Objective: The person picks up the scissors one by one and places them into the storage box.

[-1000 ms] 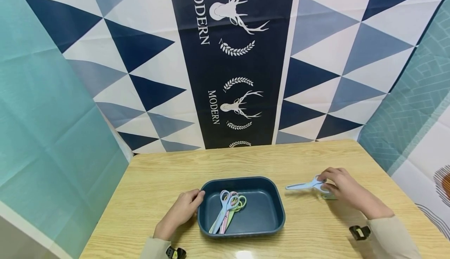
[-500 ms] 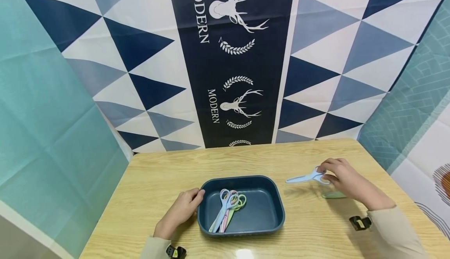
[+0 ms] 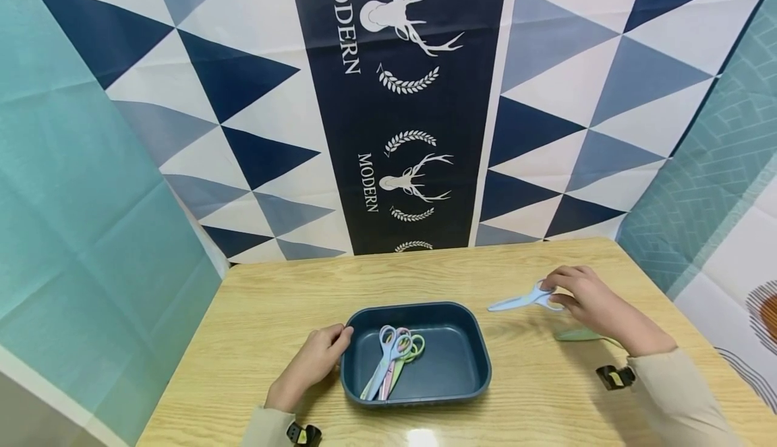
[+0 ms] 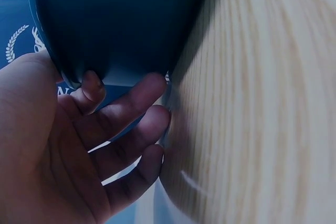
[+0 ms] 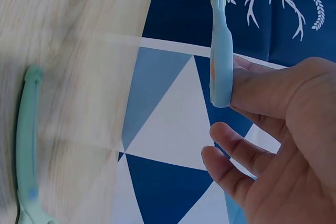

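My right hand (image 3: 579, 293) pinches a pair of light blue scissors (image 3: 516, 303) by the handle loops, raised over the table with blades pointing left. In the right wrist view these blue scissors (image 5: 221, 56) are seen edge-on between thumb and fingers. Below that hand, green scissors (image 3: 577, 334) lie on the table, partly hidden by the forearm. A dark blue tray (image 3: 449, 366) holds blue scissors (image 3: 382, 373), pink scissors (image 3: 385, 388) and green scissors (image 3: 415, 350), overlapping on its left side. My left hand (image 3: 318, 359) grips the tray's left rim, other fingers near its outer wall.
The wooden table (image 3: 285, 299) extends on all sides of the tray. A patterned cloth backdrop (image 3: 419, 110) rises behind its far edge, and teal cloth (image 3: 109, 231) hangs at the left.
My right hand has lifted the blue scissors off the table and shifted slightly left, uncovering more of the green scissors beneath. The left hand and the tray have stayed in place.
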### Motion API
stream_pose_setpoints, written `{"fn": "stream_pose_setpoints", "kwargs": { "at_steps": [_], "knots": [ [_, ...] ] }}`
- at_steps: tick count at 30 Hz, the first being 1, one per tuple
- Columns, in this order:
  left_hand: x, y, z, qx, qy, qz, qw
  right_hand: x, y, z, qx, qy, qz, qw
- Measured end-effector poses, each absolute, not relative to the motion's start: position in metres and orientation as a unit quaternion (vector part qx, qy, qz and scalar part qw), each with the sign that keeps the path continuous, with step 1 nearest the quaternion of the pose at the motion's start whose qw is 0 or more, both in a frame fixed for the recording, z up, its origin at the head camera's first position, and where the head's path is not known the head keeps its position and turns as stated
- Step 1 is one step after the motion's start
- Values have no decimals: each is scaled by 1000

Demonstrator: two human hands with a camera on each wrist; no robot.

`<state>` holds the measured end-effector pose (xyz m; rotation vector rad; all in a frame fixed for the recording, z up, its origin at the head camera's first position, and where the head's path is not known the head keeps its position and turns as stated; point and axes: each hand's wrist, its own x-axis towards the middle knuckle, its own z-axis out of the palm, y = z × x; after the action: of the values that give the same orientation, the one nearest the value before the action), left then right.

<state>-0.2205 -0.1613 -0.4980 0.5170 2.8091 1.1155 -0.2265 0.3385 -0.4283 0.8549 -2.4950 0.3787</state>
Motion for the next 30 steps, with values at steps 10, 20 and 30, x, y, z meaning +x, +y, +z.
{"fn": "stream_pose_setpoints", "kwargs": {
  "at_steps": [10,20,30],
  "knots": [
    [-221,-161,-498,170,916,361,38,-230,328,-426,308,-913,142,226],
    [-220,-161,-497,169,913,369,46,-232,316,-423,311,-914,148,216],
    [-220,-161,-498,169,914,366,40,-236,307,-417,318,-911,150,216]
  ]
}}
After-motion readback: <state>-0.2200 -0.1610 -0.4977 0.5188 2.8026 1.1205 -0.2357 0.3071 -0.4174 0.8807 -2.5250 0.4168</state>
